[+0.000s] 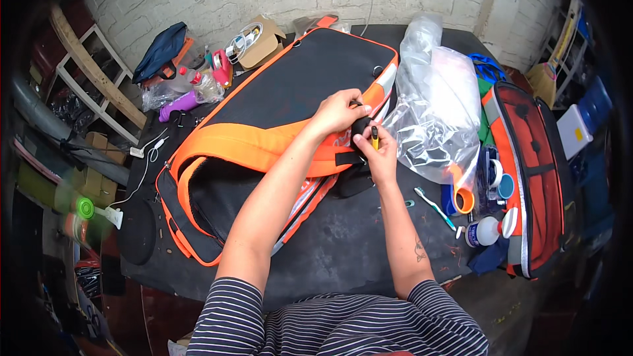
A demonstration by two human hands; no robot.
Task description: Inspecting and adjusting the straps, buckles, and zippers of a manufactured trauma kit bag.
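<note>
A large black bag with orange trim (pixel 290 86) lies across the table, its wide orange shoulder strap (pixel 244 148) arching over the near side. At the bag's right edge, my left hand (pixel 338 113) is closed on a black strap (pixel 361 128), fingers bent round its upper part. Just beside it, my right hand (pixel 379 148) pinches a slim yellow-and-black tool (pixel 375 136) that looks like a cutter knife, with its thumb against the same black strap. The hands nearly touch. The tool's tip and the strap's exact end are too small to make out.
Clear plastic wrapping (pixel 435 105) lies right of the bag. Further right stand a red-and-black bag (pixel 537 178), a white bottle (pixel 484 231), an orange roll (pixel 464 200) and a toothbrush (pixel 435 207). Back left holds a cardboard box (pixel 264 43) and a purple bottle (pixel 178 105).
</note>
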